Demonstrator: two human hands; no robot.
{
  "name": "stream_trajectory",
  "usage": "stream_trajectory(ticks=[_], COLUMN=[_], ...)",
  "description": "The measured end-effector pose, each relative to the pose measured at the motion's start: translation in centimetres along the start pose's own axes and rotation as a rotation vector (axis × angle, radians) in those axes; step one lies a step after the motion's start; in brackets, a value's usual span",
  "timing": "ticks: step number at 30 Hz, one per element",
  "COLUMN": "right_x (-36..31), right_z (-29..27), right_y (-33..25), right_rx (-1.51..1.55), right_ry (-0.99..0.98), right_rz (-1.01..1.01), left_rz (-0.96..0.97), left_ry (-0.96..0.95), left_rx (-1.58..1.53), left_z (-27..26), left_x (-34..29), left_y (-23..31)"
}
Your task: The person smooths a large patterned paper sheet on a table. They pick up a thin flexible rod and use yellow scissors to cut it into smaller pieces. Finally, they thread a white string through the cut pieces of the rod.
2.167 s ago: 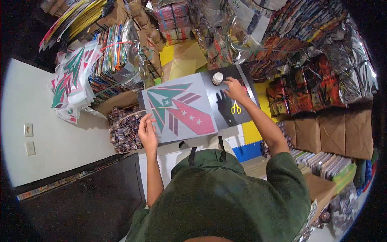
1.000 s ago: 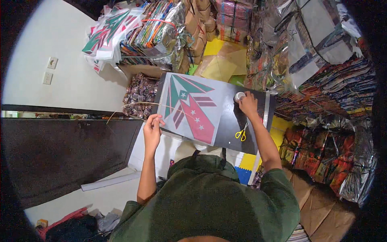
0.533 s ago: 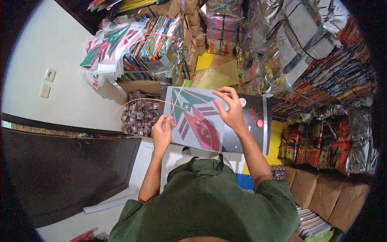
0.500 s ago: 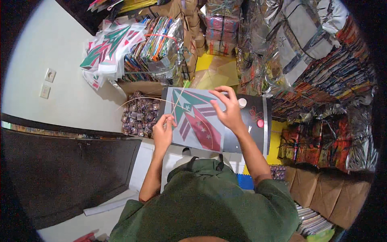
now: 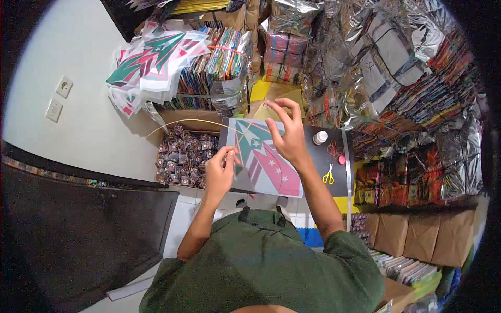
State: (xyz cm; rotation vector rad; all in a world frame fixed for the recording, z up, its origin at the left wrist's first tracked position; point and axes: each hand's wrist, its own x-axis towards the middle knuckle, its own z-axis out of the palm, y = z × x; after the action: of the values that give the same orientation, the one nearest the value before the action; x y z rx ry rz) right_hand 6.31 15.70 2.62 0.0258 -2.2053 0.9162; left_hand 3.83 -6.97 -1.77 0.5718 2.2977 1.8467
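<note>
A printed kite sheet in green, red and grey with white stars lies on a black board before me. My left hand is closed in a pinch on a thin straight stick at the sheet's left side. The stick slants up and away to the right. A longer stick, bowed, crosses it and reaches out to the left. My right hand hovers over the sheet's far right part, thumb and fingers apart. Its index fingertip is by the straight stick's far end; whether they touch I cannot tell.
On the board's right are a white bottle, red bands, a red cap and yellow scissors. Small packets fill a box at left. Kite sheets and wrapped bundles pile up behind.
My right hand has come closer to the straight stick's far end. The view has shifted, and the scissors now show whole beside my right forearm.
</note>
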Motion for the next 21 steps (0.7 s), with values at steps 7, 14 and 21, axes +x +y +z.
stream_trajectory(ticks=[7, 14, 21], right_x=[-1.4, -0.7, -1.8], right_z=[2.8, 2.9, 3.0], right_y=[-3.4, -5.0, -5.8], right_rx=[-0.075, -0.169, -0.263], right_ry=[-0.042, -0.009, -0.079], right_rz=[-0.034, -0.038, -0.108], left_rz=[-0.019, 0.069, 0.091], left_ry=[-0.057, -0.009, -0.027], left_rx=[0.057, -0.013, -0.013], left_z=[-4.3, -5.4, -5.8], left_x=[-0.2, -0.5, -0.4], left_y=[-0.6, -2.1, -1.8])
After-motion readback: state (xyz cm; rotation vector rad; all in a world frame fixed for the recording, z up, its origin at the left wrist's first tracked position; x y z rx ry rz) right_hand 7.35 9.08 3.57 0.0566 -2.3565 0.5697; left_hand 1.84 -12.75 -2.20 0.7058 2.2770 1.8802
